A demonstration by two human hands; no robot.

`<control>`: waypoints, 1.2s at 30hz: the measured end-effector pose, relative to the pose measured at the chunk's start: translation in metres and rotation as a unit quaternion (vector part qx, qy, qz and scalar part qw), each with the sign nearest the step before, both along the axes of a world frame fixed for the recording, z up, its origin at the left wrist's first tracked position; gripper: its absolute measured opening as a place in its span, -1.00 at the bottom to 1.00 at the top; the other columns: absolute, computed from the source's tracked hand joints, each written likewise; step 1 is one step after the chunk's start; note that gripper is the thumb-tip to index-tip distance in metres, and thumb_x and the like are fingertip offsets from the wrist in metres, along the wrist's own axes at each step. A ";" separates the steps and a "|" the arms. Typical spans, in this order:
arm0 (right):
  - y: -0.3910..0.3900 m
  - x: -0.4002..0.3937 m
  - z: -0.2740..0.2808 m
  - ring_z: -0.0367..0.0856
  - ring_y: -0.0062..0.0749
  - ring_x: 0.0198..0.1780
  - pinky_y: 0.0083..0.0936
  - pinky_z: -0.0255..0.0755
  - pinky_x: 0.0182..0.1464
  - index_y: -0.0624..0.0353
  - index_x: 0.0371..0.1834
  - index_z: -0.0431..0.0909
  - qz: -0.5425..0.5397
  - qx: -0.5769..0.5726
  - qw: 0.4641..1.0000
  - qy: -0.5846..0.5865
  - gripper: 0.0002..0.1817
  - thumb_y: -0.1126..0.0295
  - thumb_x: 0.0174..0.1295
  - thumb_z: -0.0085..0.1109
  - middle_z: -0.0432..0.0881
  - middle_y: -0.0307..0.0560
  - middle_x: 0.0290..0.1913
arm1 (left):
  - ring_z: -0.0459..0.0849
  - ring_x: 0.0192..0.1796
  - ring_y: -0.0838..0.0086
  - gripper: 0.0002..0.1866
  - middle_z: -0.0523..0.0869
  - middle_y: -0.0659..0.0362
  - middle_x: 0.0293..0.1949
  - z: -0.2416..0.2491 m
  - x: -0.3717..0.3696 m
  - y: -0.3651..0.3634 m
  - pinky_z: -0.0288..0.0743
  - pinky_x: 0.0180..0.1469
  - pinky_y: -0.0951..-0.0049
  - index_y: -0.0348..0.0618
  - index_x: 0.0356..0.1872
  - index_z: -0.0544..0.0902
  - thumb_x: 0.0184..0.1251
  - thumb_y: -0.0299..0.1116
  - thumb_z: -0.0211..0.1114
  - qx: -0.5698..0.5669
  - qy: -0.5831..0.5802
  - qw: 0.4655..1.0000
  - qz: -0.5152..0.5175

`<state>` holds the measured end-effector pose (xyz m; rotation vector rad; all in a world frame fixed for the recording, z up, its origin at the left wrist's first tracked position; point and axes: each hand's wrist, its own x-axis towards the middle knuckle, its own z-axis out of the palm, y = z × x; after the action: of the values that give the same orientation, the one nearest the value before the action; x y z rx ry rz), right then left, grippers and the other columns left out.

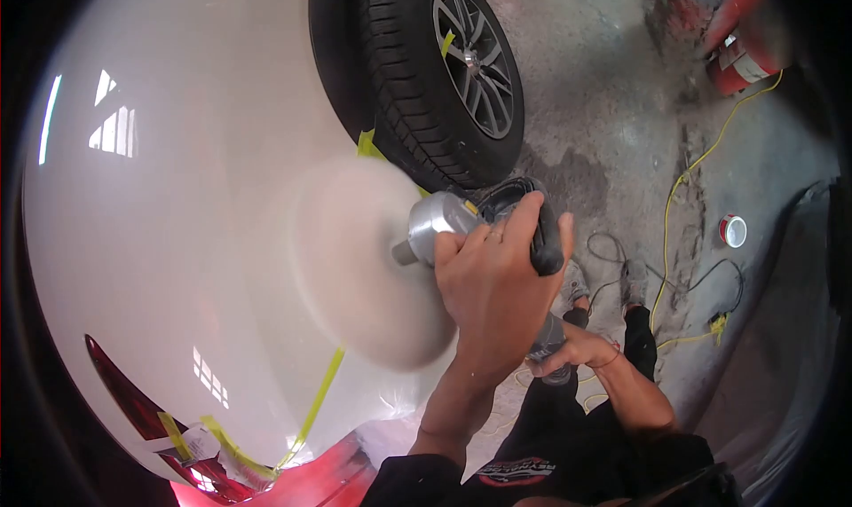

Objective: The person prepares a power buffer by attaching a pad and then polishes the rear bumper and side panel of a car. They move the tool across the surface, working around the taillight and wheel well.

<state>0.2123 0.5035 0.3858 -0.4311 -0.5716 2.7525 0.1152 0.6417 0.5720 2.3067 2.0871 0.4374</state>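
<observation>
A polisher [441,221] with a silver head and dark body is held against a glossy white car panel [222,241]. Its round pad [368,267] is blurred, as if spinning. My left hand [501,281] lies over the front of the tool, fingers wrapped round its head and black loop handle [548,241]. Lower and nearer my body, my right hand [572,349] is closed round the grey rear body of the polisher. Yellow-green tape [312,405] runs along the panel below the pad, and another piece [368,145] sits by the wheel arch.
A wheel [475,72] stands beyond the tool. A red tail light [133,392] with tape and paper is at lower left. A yellow cord [670,205] and a dark cable [701,287] cross the floor near my feet. A red bucket [738,68] and a small can [733,231] stand right.
</observation>
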 end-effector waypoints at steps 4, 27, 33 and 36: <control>-0.017 0.018 -0.005 0.65 -0.47 -0.08 -0.50 0.48 0.05 0.28 0.05 0.58 0.024 0.045 0.998 -0.027 -0.43 0.46 -0.07 0.60 0.71 -0.18 -0.15 | 0.64 -0.53 0.33 -0.67 0.71 0.17 -0.57 -0.003 -0.003 -0.034 0.26 -0.23 0.34 -0.06 -0.10 0.80 0.12 -0.21 0.60 -0.015 -0.007 1.000 0.010; -0.010 -0.010 -0.015 0.61 -0.44 -0.03 -0.51 0.44 0.10 0.34 0.12 0.55 0.003 0.090 0.995 -0.046 -0.34 0.41 -0.08 0.63 0.70 -0.14 -0.12 | 0.70 -0.36 0.43 -0.67 0.78 0.21 -0.41 0.006 -0.002 -0.023 0.30 -0.04 0.37 -0.03 -0.09 0.80 0.11 -0.27 0.61 0.008 -0.035 0.999 0.012; -0.024 -0.001 -0.016 0.64 -0.49 -0.12 -0.51 0.48 0.00 0.26 0.00 0.58 0.017 0.056 0.998 -0.028 -0.47 0.48 -0.07 0.60 0.69 -0.20 -0.20 | 0.67 -0.41 0.40 -0.69 0.76 0.22 -0.46 -0.010 -0.003 -0.036 0.30 -0.07 0.35 -0.03 -0.11 0.81 0.11 -0.25 0.61 -0.003 -0.033 0.999 0.021; -0.056 0.015 -0.020 0.65 -0.50 -0.16 -0.53 0.51 -0.07 0.20 -0.06 0.61 0.028 0.039 0.998 -0.038 -0.54 0.49 -0.05 0.60 0.69 -0.24 -0.24 | 0.63 -0.45 0.40 -0.67 0.75 0.24 -0.48 -0.022 -0.008 -0.070 0.29 -0.14 0.34 -0.03 -0.11 0.81 0.09 -0.24 0.62 -0.016 -0.019 0.999 0.025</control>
<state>0.2272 0.4471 0.3655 -0.5106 -0.7179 2.7641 0.1070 0.5715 0.5499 2.2148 2.1228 0.4429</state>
